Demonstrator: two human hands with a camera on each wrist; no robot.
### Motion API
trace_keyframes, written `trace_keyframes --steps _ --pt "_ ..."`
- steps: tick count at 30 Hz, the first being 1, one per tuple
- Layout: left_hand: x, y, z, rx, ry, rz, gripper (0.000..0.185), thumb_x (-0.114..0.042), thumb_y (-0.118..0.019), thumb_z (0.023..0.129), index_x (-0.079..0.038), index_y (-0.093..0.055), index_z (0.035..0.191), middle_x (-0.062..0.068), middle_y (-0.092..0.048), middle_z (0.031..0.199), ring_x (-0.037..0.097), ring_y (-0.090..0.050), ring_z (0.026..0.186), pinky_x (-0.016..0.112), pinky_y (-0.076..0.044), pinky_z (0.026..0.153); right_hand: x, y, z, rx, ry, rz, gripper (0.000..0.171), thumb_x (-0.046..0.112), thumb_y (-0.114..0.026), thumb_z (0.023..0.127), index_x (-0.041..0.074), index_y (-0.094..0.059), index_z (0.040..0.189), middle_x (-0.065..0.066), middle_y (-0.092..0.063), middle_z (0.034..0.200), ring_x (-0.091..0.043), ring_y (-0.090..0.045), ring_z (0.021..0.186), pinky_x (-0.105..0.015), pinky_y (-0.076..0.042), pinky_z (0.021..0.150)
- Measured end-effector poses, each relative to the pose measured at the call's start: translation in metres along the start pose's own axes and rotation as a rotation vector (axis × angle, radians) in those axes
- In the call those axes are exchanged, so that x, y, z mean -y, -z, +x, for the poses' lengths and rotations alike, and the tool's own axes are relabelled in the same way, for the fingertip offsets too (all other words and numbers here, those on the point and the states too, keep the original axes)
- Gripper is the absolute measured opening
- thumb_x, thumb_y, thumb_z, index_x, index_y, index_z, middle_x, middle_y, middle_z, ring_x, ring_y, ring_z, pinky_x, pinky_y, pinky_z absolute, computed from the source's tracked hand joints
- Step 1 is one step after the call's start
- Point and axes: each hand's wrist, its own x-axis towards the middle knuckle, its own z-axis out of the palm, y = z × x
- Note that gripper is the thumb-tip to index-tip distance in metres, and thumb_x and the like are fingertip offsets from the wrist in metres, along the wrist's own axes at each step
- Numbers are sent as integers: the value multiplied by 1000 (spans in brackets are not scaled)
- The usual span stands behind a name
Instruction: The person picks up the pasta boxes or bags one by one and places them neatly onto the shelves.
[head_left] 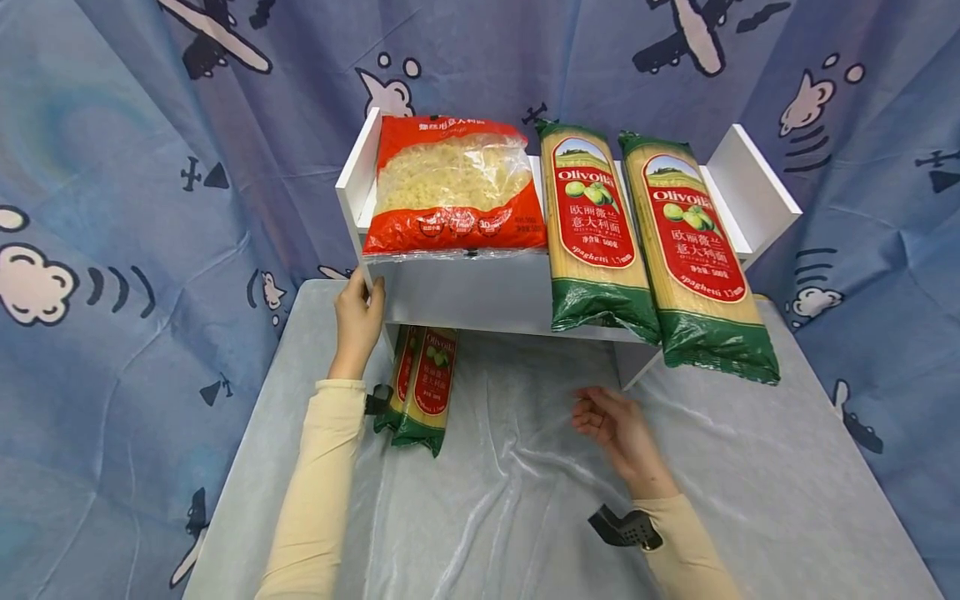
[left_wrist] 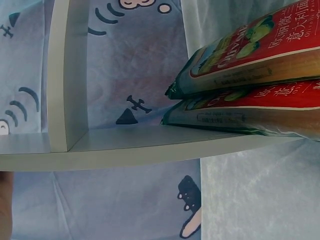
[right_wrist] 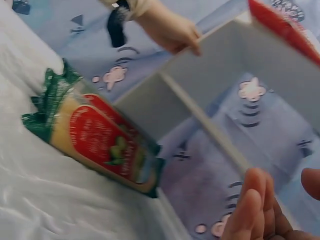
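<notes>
Gripping the left upright of the white shelf (head_left: 480, 292), the left hand (head_left: 357, 319) curls around its edge. Two spaghetti packs (head_left: 418, 387) lie just beside it, under the shelf on the surface (head_left: 525, 500). Relaxed and holding nothing, the right hand (head_left: 617, 425) hovers near the shelf's front.

Two cream-sleeved arms reach up from the bottom edge of the head view, one raised, one low.

The left hand (head_left: 358, 321) sits left of centre, arm stretched straight up the frame, fingers (right_wrist: 187, 42) curled over an edge with the thumb on the near side. The right hand (head_left: 617, 427) hovers lower, right of centre, palm turned up and leftward, fingers (right_wrist: 255, 210) loosely bent and holding nothing. A dark strap shows at each wrist.
</notes>
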Motion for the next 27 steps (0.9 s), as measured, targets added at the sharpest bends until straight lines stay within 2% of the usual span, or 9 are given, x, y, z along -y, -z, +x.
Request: trace_keyframes --steps 3,7,10,14,18,22,27 --pt "0 0 0 5 2 0 27 3 -50 94 11 -56 119 31 -60 114 40 -57 109 49 -46 92 -16 -4 8 -20 -22 -48 33 7 -36 102 5 -69 97 -5 -68 81 -14 -67 71 -24 -55 66" --pt "0 -1 0 8 4 -4 28 3 -50 94 10 -56 120 31 -60 114 41 -57 109 49 -47 92 -33 -11 19 -129 -95 -144 22 10 -45 100 4 -66 94 -4 -67 78 -14 -66 69 -25 -55 65" --pt "0 0 0 5 4 -9 27 3 -50 94 11 -56 119 30 -60 114 40 -57 110 49 -46 92 -48 -17 28 -180 -156 -174 17 9 -49 97 0 -63 94 -4 -66 76 -13 -66 67 -25 -55 64" --pt "1 0 1 4 3 -21 27 3 -50 94 11 -56 119 30 -59 116 40 -56 111 48 -45 94 -69 -25 41 -192 -225 -197 16 7 -51 96 -5 -60 96 -4 -65 75 -11 -65 65 -22 -55 61" --pt "1 0 0 4 -1 -27 27 3 -49 94 10 -56 120 30 -58 116 40 -56 112 48 -45 94 -89 -33 53 -174 -278 -258 22 6 -51 95 -13 -56 103 -4 -64 75 -10 -64 63 -21 -54 60" --pt "1 0 0 0 -5 -24 27 3 -50 94 11 -57 119 30 -59 116 41 -56 111 49 -45 94 -104 -43 63 -131 -295 -308 31 5 -50 94 -20 -50 112 -5 -64 76 -9 -64 64 -20 -54 61" --pt "1 0 0 -2 -2 -26 26 3 -50 94 12 -56 118 30 -59 114 41 -56 110 49 -46 93 -120 -54 73 -145 -304 -365 33 6 -53 94 -20 -51 114 -14 -67 84 -13 -66 67 -22 -55 62"
